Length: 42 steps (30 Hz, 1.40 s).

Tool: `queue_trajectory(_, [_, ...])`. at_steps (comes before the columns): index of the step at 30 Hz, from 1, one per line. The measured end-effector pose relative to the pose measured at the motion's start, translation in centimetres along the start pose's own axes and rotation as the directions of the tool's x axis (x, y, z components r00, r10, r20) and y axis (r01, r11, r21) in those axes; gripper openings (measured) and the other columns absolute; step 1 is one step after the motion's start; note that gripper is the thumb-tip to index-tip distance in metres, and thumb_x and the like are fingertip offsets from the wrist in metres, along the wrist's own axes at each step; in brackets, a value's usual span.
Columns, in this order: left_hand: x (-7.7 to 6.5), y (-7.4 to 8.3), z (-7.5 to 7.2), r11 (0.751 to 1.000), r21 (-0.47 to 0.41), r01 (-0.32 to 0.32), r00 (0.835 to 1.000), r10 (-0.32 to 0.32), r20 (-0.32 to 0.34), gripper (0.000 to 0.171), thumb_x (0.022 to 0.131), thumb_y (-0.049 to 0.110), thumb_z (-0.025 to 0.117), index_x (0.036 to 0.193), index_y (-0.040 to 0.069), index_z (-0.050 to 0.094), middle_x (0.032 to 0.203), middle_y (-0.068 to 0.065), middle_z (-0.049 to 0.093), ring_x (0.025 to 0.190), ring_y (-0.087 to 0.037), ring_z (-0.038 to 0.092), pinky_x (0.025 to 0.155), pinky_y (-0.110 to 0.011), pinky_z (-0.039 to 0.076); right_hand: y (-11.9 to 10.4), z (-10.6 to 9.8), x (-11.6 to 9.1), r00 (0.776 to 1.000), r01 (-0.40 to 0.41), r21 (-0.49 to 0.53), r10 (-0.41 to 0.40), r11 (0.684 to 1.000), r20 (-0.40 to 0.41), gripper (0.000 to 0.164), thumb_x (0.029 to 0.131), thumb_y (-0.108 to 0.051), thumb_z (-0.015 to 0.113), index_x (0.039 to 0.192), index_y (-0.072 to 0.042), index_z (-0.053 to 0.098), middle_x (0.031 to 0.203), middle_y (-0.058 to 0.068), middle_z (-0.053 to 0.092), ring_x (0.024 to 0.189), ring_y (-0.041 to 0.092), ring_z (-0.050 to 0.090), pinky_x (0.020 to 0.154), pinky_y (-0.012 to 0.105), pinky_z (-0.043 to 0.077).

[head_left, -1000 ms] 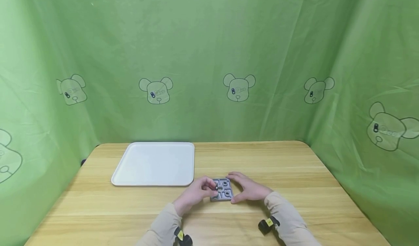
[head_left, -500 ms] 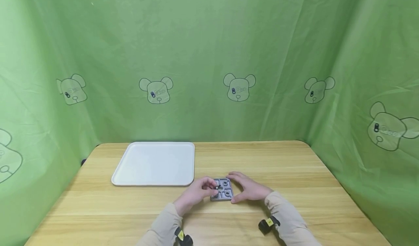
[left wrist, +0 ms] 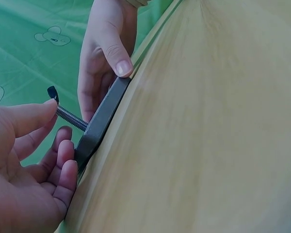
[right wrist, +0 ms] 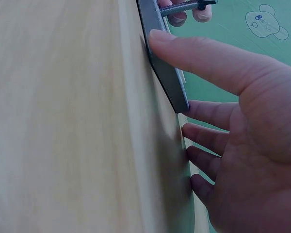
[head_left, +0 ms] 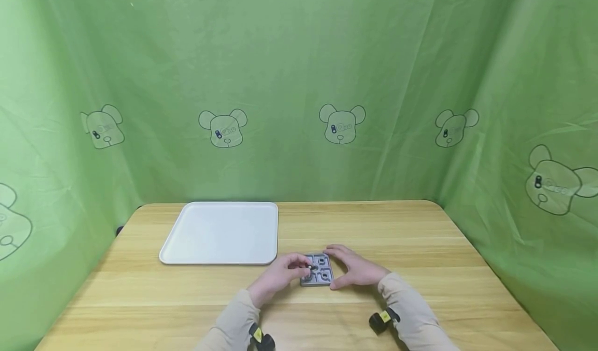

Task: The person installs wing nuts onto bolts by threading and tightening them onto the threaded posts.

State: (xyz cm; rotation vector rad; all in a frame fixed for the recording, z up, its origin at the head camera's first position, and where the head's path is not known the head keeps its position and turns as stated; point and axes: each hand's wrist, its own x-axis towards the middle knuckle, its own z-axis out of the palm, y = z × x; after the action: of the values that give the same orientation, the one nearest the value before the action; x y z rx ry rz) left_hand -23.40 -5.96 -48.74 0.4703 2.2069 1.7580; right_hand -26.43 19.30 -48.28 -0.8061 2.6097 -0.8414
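A square grey metal plate (head_left: 323, 274) with recesses and round holes lies on the table between my hands. Out of its upper face stands a threaded wing bolt (left wrist: 72, 118), its dark winged head raised well above the plate. My left hand (head_left: 279, 277) pinches that head near the thumb tip, the other fingers curled beside the plate's edge. From the right, my right hand (head_left: 358, 270) holds the plate, thumb at the near corner and fingers at the far one. In the right wrist view the thumb presses the plate's side, and the bolt's shank (right wrist: 180, 8) shows at the top.
A white rectangular tray (head_left: 219, 234) lies at the back left of the wooden table (head_left: 420, 237). Green curtains (head_left: 289, 55) printed with bear heads surround the table on three sides. Each forearm carries a black wrist camera (head_left: 379, 322).
The bolt's winged head has turned between my left fingers, which have shifted slightly. The plate and my right hand have stayed in place.
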Motion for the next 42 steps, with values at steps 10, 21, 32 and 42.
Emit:
queue_trajectory(10, [0.04, -0.06, -0.01, 1.000, 0.017, 0.018, 1.000, -0.018, 0.012, 0.023, 0.092, 0.017, 0.062, 0.113, 0.008, 0.067, 0.118, -0.009, 0.065, 0.109, -0.020, 0.057, 0.097, -0.040, 0.043, -0.14, -0.07, 0.02, 1.000, 0.007, -0.006, -0.007, 1.000, 0.000, 0.097, 0.073, -0.043, 0.080, 0.148, -0.002, 0.034, 0.155, 0.026, 0.026, 0.141, 0.050, 0.027, 0.109, 0.069, 0.023])
queue_trajectory(21, [0.02, -0.06, -0.05, 1.000, -0.010, 0.021, 1.000, -0.021, 0.004, 0.028, 0.090, 0.015, 0.064, 0.116, 0.004, 0.061, 0.108, -0.010, 0.064, 0.097, -0.015, 0.056, 0.088, -0.032, 0.044, -0.27, -0.11, -0.03, 1.000, 0.009, 0.004, -0.009, 1.000, -0.001, 0.096, 0.073, -0.042, 0.080, 0.148, -0.001, 0.034, 0.155, 0.027, 0.026, 0.141, 0.050, 0.027, 0.109, 0.069, 0.023])
queue_trajectory(32, [0.15, -0.14, -0.02, 0.999, -0.027, 0.035, 0.999, -0.036, -0.026, 0.020, 0.087, 0.013, 0.067, 0.101, 0.002, 0.058, 0.101, -0.006, 0.061, 0.092, -0.016, 0.053, 0.082, -0.030, 0.039, -0.39, -0.13, -0.16, 1.000, 0.009, 0.007, -0.009, 1.000, -0.004, 0.096, 0.073, -0.042, 0.080, 0.148, -0.001, 0.034, 0.155, 0.027, 0.026, 0.140, 0.051, 0.027, 0.109, 0.071, 0.022])
queue_trajectory(42, [0.11, -0.16, -0.20, 1.000, -0.010, 0.013, 1.000, -0.013, -0.002, 0.019, 0.090, 0.015, 0.065, 0.103, 0.003, 0.060, 0.106, -0.007, 0.063, 0.097, -0.015, 0.054, 0.086, -0.031, 0.040, -0.39, -0.16, -0.24, 1.000, 0.010, 0.014, -0.010, 1.000, -0.004, 0.096, 0.073, -0.042, 0.080, 0.148, -0.001, 0.034, 0.155, 0.028, 0.026, 0.140, 0.051, 0.026, 0.109, 0.070, 0.022])
